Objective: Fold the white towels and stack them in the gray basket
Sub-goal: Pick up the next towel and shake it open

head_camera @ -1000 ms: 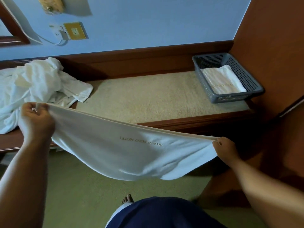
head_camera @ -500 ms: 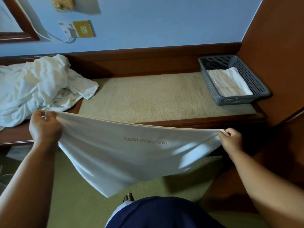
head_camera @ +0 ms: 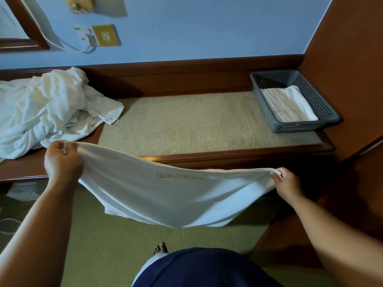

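Observation:
A white towel (head_camera: 165, 195) with gold hotel lettering hangs stretched in the air in front of the wooden bench. My left hand (head_camera: 62, 160) grips its top left corner and my right hand (head_camera: 287, 183) pinches its top right corner. The towel's lower part sags toward the floor. At the bench's far right stands the gray basket (head_camera: 323, 104), with one folded white towel (head_camera: 290, 104) lying inside it. A crumpled heap of white towels (head_camera: 47, 108) lies on the bench's left end.
A beige carpeted pad (head_camera: 196, 121) covers the bench top between heap and basket. A wooden cabinet wall (head_camera: 352, 59) rises right of the basket. A wall socket with a white cable (head_camera: 89, 40) sits above the heap. My bare foot (head_camera: 160, 248) shows on the green floor.
Both hands have stayed at the towel's corners while its lower part swung and bunched up under the top edge. The stretched edge now slopes down from left to right.

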Demonstrator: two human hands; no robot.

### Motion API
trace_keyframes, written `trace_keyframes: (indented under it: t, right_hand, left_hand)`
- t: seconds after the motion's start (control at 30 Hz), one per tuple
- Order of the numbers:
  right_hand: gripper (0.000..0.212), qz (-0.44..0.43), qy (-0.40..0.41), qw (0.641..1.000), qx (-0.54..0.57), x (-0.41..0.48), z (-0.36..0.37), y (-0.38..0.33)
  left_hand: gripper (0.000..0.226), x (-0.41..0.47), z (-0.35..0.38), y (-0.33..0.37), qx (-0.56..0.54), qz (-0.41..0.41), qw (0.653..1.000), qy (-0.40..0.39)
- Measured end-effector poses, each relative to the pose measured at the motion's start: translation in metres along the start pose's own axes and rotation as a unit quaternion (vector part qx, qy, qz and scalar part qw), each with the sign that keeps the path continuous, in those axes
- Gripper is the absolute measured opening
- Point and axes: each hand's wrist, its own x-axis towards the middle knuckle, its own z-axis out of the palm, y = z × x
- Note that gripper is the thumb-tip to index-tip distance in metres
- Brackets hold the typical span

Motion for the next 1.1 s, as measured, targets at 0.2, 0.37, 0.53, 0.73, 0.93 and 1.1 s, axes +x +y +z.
trace_keyframes:
  t: [0.2, 0.37, 0.53, 0.73, 0.93, 1.1]
  right_hand:
    - [0.042, 0.035, 0.002, 0.999, 0.000, -0.003, -0.001, -0.001]
    - [0.042, 0.119, 0.058, 0.991, 0.014, 0.003, -0.008, -0.004]
    - [0.047, 0.184, 0.094, 0.978, 0.033, 0.007, -0.009, -0.018]
    - [0.052, 0.069, -0.118, 0.981, -0.139, -0.006, 0.012, -0.071]
    - [0.063, -0.256, -0.346, 0.890, 0.147, -0.095, 0.009, -0.192]
    - [0.023, -0.232, -0.358, 0.846, 0.321, -0.117, 0.005, -0.209]
  left_hand:
    - [0.033, -0.003, -0.001, 0.005, -0.007, 0.016, 1.000, -0.012]
    - [0.031, -0.009, -0.004, 0.015, 0.004, 0.038, 0.999, -0.015]
    - [0.026, -0.019, -0.002, 0.022, 0.006, 0.069, 0.997, -0.028]
    - [0.014, -0.080, 0.015, 0.073, -0.137, 0.195, 0.943, -0.232]
    - [0.008, -0.152, 0.041, 0.125, -0.143, 0.273, 0.835, -0.455]
    - [0.008, -0.160, 0.036, 0.142, -0.177, 0.286, 0.835, -0.435]
